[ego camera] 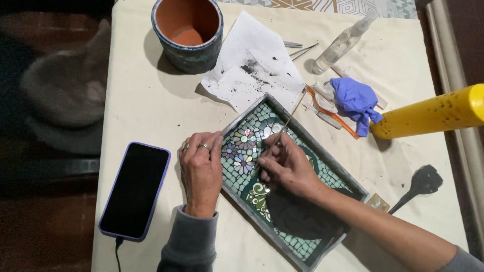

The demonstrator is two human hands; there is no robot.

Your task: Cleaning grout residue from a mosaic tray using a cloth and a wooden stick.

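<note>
Tiles on the mosaic tray (337, 171) look brittle, so your left hand (200, 171) steadies its rim, fingers flat, while your right hand (287, 163) pinches the thin stick (288, 121) low.

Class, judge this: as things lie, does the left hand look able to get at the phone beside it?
Probably yes. The left hand rests on the mosaic tray edge, and only bare cloth lies between it and the phone.
</note>
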